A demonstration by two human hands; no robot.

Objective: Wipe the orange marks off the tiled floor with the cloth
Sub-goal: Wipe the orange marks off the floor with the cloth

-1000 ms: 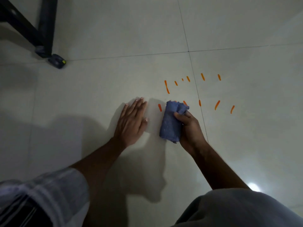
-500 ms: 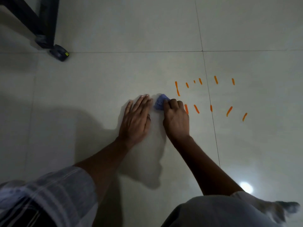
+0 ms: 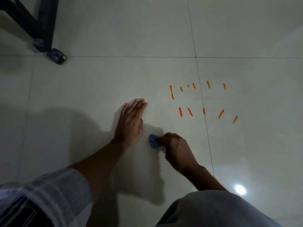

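On the pale glossy tiled floor (image 3: 101, 82), seen from the head view:

Left hand (image 3: 129, 122): laid flat, palm down, fingers straight and close together, pointing away from the person. It holds nothing and rests directly on the tile. Forearm bare; a rolled striped light sleeve (image 3: 49, 194) shows at the lower left.

Right hand (image 3: 176, 149): fingers curled, clenched round a small crumpled blue cloth (image 3: 153, 141), which sticks out from the fingertips on the hand's left side. The cloth lies bunched against the floor, just beside the heel of the left hand and apart from it. Most of the cloth is hidden inside the grip.

Short orange marks (image 3: 190, 111): eleven strokes in two loose rows, beyond and to the right of both hands. The far row holds six, the leftmost of them (image 3: 171, 92) the longest; the near row holds five. They straddle a dark grout line (image 3: 205, 128) running away from the person. The cloth is well short of the nearest stroke and touches none.

Black metal furniture frame (image 3: 37, 22): upper left corner, its leg ending at a dark foot (image 3: 56, 57) with a small yellow spot, near a crosswise grout line.

Round white light reflection (image 3: 240, 189): lower right, on the tile.

Grey-clad knee (image 3: 213, 210): bottom right edge.
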